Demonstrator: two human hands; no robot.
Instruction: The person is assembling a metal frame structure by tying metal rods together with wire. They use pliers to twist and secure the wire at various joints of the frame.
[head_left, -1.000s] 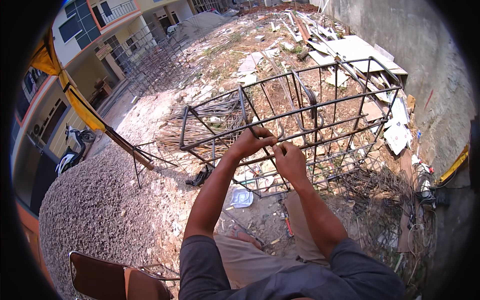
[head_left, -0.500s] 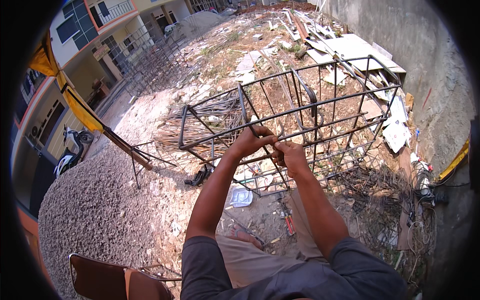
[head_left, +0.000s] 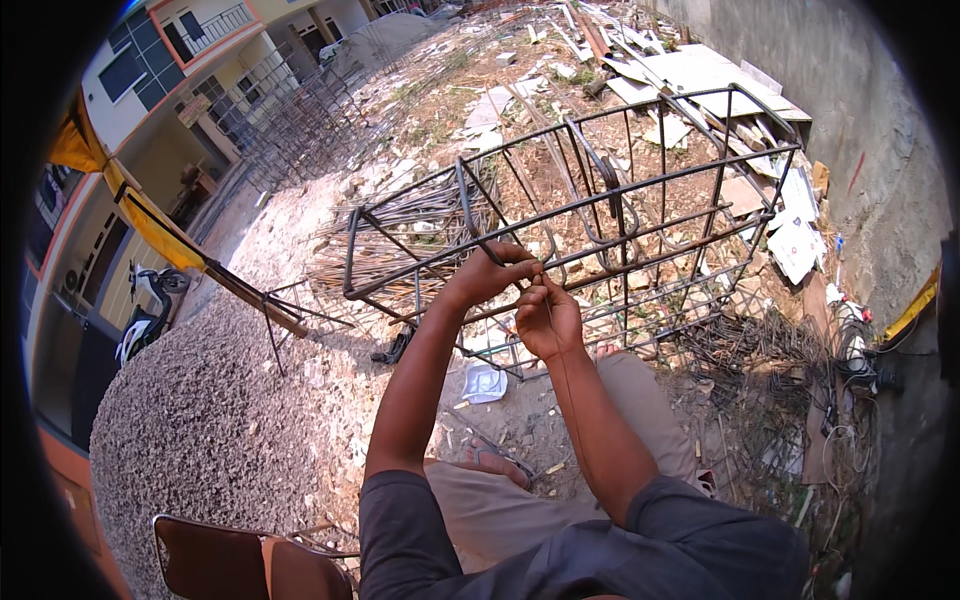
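Observation:
A long cage of dark steel reinforcing bars (head_left: 612, 192) stands tilted across the space before me, with bent stirrups around its long rods. My left hand (head_left: 492, 272) is closed at the near side of the cage, beside a stirrup, its thumb and fingertips pinched on a thin tie wire. Just right of it and lower, my right hand (head_left: 550, 322) is closed too, palm turned up, pinching the same thin wire (head_left: 566, 392), which trails down over my right forearm. The fingertips of both hands nearly meet; the wire's end between them is too small to make out.
Loose rods (head_left: 400, 235) lie behind the cage. A gravel heap (head_left: 230, 430) rises at left, near a brown chair (head_left: 210, 560). A white plastic tray (head_left: 485, 383) rests by my foot. Tangled wire (head_left: 750, 345) and boards (head_left: 720, 95) lie along the concrete wall (head_left: 840, 130).
My right hand has moved slightly left and rolled palm up, showing the wire along its forearm. My left hand keeps its pinch. My right knee has shifted, and the red-handled tool is out of sight.

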